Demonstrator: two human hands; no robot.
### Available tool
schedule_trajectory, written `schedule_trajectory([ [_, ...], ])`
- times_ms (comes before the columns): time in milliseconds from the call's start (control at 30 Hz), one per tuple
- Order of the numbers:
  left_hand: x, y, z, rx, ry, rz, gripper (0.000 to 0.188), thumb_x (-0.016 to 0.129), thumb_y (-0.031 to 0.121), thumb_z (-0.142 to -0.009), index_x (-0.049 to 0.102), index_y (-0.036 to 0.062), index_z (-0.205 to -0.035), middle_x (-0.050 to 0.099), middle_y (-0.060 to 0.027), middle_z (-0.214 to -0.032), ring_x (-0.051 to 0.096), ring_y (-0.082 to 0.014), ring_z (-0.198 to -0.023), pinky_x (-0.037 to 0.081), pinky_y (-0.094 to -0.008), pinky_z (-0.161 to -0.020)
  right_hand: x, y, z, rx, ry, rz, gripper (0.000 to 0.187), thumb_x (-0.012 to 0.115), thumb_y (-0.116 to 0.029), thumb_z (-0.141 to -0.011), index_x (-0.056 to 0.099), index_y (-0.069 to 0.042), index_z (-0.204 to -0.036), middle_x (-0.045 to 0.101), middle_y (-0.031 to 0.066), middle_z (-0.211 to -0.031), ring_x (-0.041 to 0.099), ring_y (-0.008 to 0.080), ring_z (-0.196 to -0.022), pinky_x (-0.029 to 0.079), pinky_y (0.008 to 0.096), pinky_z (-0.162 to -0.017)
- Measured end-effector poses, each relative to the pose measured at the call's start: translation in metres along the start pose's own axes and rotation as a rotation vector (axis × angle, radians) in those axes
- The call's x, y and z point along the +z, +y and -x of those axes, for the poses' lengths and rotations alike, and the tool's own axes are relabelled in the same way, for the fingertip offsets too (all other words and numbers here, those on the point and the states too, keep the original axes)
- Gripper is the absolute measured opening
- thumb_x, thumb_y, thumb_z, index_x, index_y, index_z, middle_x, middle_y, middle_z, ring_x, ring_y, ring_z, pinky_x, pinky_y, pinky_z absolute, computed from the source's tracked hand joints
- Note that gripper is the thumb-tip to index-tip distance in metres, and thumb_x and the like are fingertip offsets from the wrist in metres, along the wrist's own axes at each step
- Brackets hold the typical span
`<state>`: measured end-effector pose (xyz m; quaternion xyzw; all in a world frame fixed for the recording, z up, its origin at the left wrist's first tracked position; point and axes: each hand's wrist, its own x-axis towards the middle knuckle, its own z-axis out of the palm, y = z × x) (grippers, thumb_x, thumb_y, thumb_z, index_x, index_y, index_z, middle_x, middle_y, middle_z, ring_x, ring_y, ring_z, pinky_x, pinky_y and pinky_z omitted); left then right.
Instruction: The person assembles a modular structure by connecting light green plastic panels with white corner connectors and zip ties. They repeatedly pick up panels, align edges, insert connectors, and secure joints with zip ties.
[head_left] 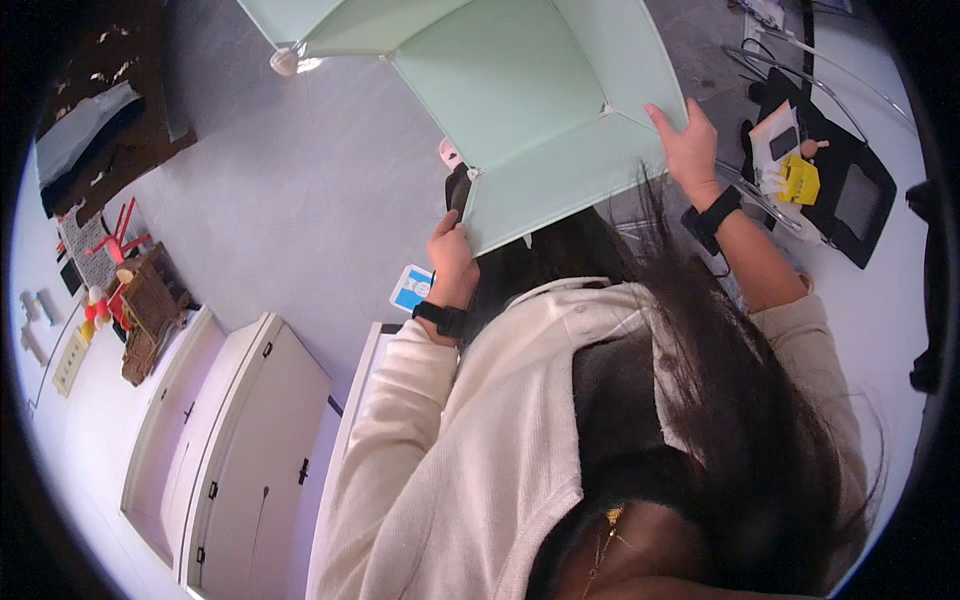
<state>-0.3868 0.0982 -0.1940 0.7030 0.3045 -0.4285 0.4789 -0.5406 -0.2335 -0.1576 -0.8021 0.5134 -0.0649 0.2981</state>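
Observation:
A large pale green panel structure (pixel 500 85) is held up in front of me, reaching past the top edge of the head view. Flat, thin-edged panels meet at small white corner joints (pixel 606 108), and a rounder white joint (pixel 285 62) shows at the far left. My left hand (pixel 453 255) is closed at the near left corner of the lower panel. At the panel's right edge, my right hand (pixel 690 145) grips with the thumb stretched upward and the other fingers hidden behind. Each wrist wears a black band.
White cabinets (pixel 255 440) stand at the lower left. Behind them are a brown wicker basket (pixel 150 310) and small coloured decorations. A blue-and-white card (pixel 411 287) lies beside my left wrist. On the right, a white table carries a black bag (pixel 860 200) and a yellow object (pixel 798 180).

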Motion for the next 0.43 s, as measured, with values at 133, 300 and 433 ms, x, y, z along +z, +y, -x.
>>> schedule_trajectory([
  [133, 0.002, 0.000, 0.002, -0.055, 0.021, 0.043, 0.044, 0.044, -0.006, -0.085, 0.046, -0.0047, -0.129, 0.057, -0.0192, -0.112, 0.058, -0.0240, -0.094, 0.048, -0.0331, -0.081, 0.001, 0.003, -0.001, -0.021, 0.004, -0.010, 0.048, 0.067, -0.042, -0.079, 0.059, 0.004, -0.087, 0.063, 0.0242, -0.083, 0.060, 0.0420, -0.079, 0.047, 0.0453, -0.071],
  [300, 0.005, -0.001, 0.000, -0.040, -0.017, 0.097, 0.047, 0.045, -0.006, -0.084, 0.045, -0.0024, -0.131, 0.055, -0.0174, -0.110, 0.058, -0.0246, -0.092, 0.049, -0.0356, -0.077, -0.005, -0.001, -0.004, -0.049, -0.023, 0.020, 0.047, 0.065, -0.043, -0.082, 0.060, 0.003, -0.090, 0.064, 0.0243, -0.086, 0.062, 0.0406, -0.082, 0.047, 0.0444, -0.072],
  [433, 0.003, 0.014, 0.013, -0.147, -0.130, 0.127, 0.049, 0.043, -0.003, -0.085, 0.041, 0.0007, -0.134, 0.049, -0.0207, -0.124, 0.055, -0.0333, -0.101, 0.051, -0.0471, -0.083, -0.009, -0.005, 0.002, -0.016, -0.063, -0.078, 0.048, 0.063, -0.045, -0.083, 0.060, 0.002, -0.093, 0.066, 0.0209, -0.092, 0.064, 0.0370, -0.086, 0.048, 0.0431, -0.074],
])
